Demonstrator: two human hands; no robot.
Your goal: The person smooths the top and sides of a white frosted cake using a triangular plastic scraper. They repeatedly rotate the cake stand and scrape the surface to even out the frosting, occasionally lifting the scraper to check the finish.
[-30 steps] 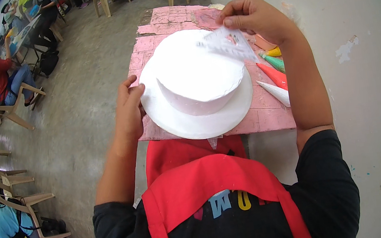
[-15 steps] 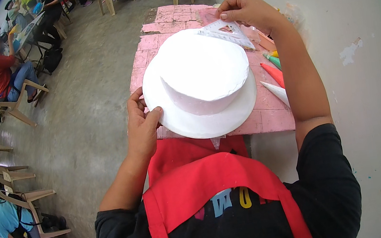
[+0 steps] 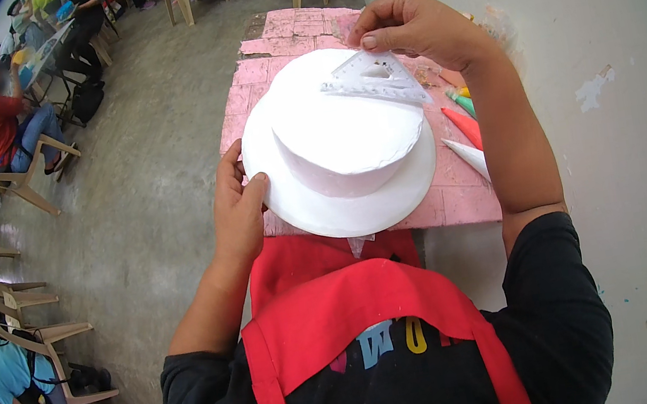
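Observation:
A white-coated round cake point(image 3: 336, 120) sits on a white round board point(image 3: 334, 215) at the near part of the table. My left hand point(image 3: 239, 210) grips the board's left edge, thumb on top and fingers at the rim. Over the far right of the cake top, my right hand point(image 3: 419, 30) pinches a clear triangular icing comb point(image 3: 390, 90) by its upper corner. The comb has a triangular hole in the middle. Its long lower edge lies at or just above the white surface; I cannot tell whether it touches.
The pink, worn table point(image 3: 456, 190) carries piping bags right of the cake: a white one point(image 3: 467, 157), a red one point(image 3: 463, 127) and a green one point(image 3: 462, 103). A grey wall point(image 3: 610, 159) stands close on the right. Plastic chairs point(image 3: 24, 184) and seated people are off left.
My right hand and the comb have shifted left, so the comb lies further over the cake top. My left hand has moved slightly up along the board's rim.

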